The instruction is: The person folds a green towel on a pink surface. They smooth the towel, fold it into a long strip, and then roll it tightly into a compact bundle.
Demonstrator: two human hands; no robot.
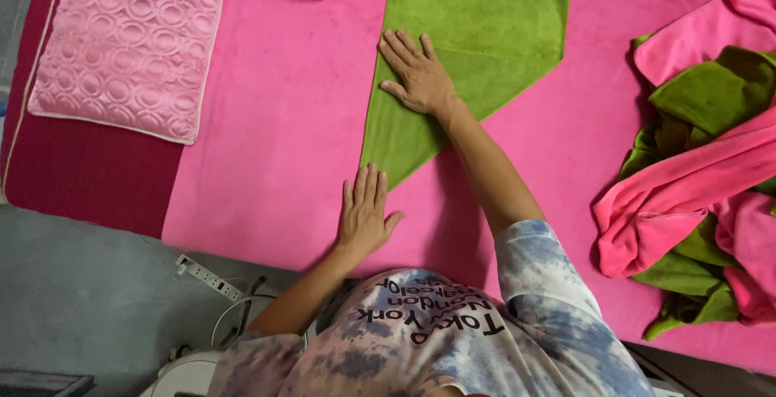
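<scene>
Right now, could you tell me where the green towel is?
The green towel lies flat at the top centre of the pink sheet, under the right hand.

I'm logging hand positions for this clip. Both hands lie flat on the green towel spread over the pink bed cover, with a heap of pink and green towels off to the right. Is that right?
Not quite. In the head view only the right hand lies flat on the green towel. The left hand rests on the pink bed cover, just below the towel's point. The heap of pink and green towels does sit to the right.
</scene>
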